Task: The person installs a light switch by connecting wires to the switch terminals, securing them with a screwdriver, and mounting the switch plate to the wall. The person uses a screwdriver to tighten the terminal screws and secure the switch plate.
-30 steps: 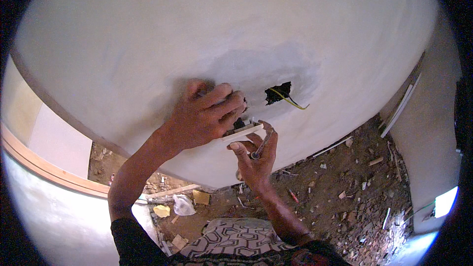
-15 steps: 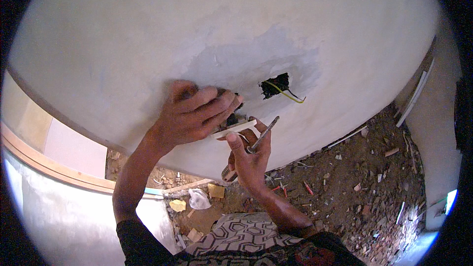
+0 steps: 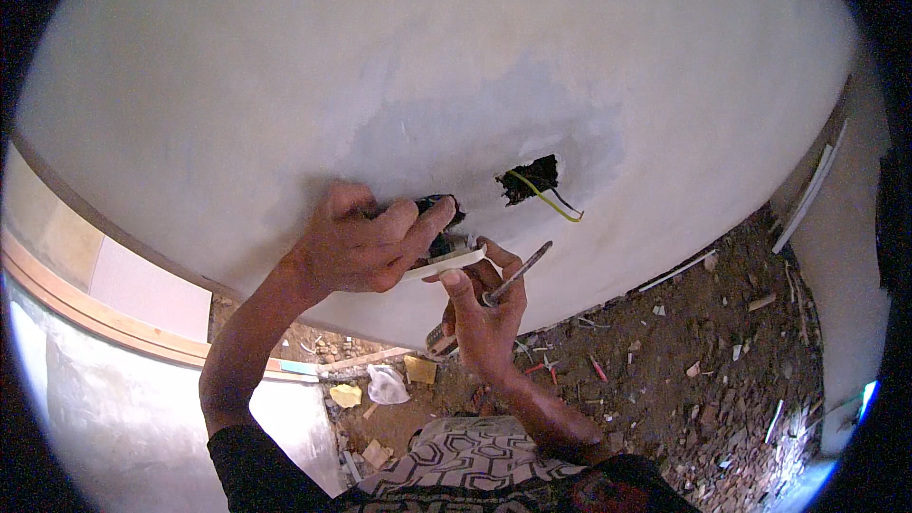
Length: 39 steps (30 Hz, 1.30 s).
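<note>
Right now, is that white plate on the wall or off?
Off: the right hand holds the plate away from the wall, dark parts behind.

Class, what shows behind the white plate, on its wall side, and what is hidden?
Behind the white plate, a dark part shows, facing the wall. The left hand covers its left side, so anything there cannot be seen.
</note>
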Each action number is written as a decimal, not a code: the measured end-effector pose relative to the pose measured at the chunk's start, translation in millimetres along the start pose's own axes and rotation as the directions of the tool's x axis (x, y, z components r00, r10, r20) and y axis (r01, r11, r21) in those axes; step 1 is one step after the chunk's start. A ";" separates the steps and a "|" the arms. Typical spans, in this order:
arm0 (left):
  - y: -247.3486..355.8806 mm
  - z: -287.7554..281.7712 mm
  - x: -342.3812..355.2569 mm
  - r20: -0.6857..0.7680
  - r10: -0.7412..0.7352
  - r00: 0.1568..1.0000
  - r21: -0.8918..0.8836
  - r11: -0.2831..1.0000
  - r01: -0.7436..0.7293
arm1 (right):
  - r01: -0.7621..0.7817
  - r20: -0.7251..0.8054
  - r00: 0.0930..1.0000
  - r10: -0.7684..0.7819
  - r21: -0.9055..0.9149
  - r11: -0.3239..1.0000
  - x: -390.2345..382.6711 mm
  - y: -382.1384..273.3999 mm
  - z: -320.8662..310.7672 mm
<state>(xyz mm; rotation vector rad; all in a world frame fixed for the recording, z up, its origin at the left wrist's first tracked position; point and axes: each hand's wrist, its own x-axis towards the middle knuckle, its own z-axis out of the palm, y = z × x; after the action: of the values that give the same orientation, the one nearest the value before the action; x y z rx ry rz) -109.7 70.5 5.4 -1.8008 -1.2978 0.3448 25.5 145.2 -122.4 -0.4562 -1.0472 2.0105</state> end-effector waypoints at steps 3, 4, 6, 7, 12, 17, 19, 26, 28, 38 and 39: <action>0.4 -0.1 1.2 -0.012 -0.007 1.000 -0.017 1.000 0.006 | -0.004 0.050 0.999 0.004 0.000 1.000 0.8 -1.8 -2.0; 0.2 3.4 -1.0 -0.048 0.005 0.999 -0.005 1.000 -0.005 | 0.005 0.069 0.998 -0.005 -0.002 1.000 -0.1 -4.2 -1.4; -0.1 3.0 -1.3 -0.025 -0.013 1.000 -0.035 0.999 0.012 | 0.004 0.078 0.997 -0.004 0.010 1.000 0.2 -7.2 -1.1; 0.4 -2.6 0.6 0.036 -0.040 0.999 -0.077 0.996 0.042 | -0.007 0.068 0.998 0.005 0.022 1.000 1.2 -8.1 -1.6; -2.3 -6.9 5.4 0.028 0.035 0.999 -0.010 0.999 -0.035 | -0.012 0.050 0.999 0.010 0.034 0.999 2.9 -9.6 -0.9; -0.6 -7.6 2.4 0.046 0.021 0.999 -0.039 0.999 -0.020 | -0.022 0.097 0.995 0.017 0.047 0.999 1.6 -12.9 0.2; 0.7 -7.2 -0.8 0.052 -0.002 0.999 -0.075 0.997 0.006 | 0.027 0.124 0.992 -0.028 0.013 1.000 2.2 -9.8 -2.6; -0.5 -12.0 0.2 0.099 0.006 0.995 -0.051 0.999 -0.001 | -0.130 0.140 0.982 0.128 0.004 0.992 0.2 -27.1 1.8; 0.8 -14.1 2.9 0.128 -0.003 0.992 -0.053 0.999 0.010 | -0.079 0.126 0.989 0.081 -0.017 0.997 -0.2 -22.7 1.9; -4.8 -38.4 -8.3 -0.033 -0.233 0.972 -0.363 0.909 0.206 | 0.020 0.162 0.987 -0.009 -0.064 0.998 2.2 -27.2 0.7; 0.6 -44.1 -15.8 -0.079 -0.352 0.933 -0.444 0.850 0.283 | 0.033 0.170 0.985 -0.020 -0.073 0.997 2.7 -27.6 0.3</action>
<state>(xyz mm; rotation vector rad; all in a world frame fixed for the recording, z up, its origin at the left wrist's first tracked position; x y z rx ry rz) -87.2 35.4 26.8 -1.8696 -1.6154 -0.2870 37.2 156.4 -99.8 -0.3133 -1.2305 2.0186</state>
